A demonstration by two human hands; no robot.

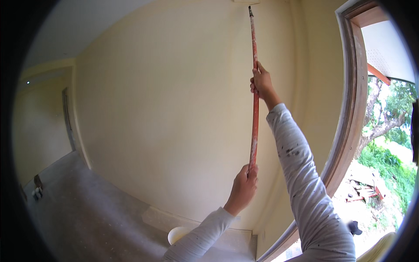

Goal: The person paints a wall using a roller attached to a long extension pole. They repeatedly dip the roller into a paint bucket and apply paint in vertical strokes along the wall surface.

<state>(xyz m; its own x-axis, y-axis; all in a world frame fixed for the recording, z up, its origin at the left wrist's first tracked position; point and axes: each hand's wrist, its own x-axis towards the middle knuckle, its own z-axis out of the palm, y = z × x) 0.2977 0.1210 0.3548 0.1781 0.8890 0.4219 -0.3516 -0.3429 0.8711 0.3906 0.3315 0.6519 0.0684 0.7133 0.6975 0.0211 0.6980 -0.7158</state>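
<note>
My left hand (243, 190) grips the lower end of a red, paint-spattered extension pole (255, 121). Farther up, my right hand (262, 82) is closed around the same pole. The pole stands nearly upright before a pale yellow wall (163, 108). Its dark threaded tip reaches the top of the view, just below what looks like a paint roller (247, 1), only partly visible. Both my sleeves are light grey, and the right one has dark paint spots.
A round pale container (178, 234) stands on the grey floor (108, 213), partly behind my left forearm. A wooden window or door frame (352, 98) rises at the right, with trees and rubble outside. At the left is a doorway (74, 111), with small objects (37, 193) on the floor.
</note>
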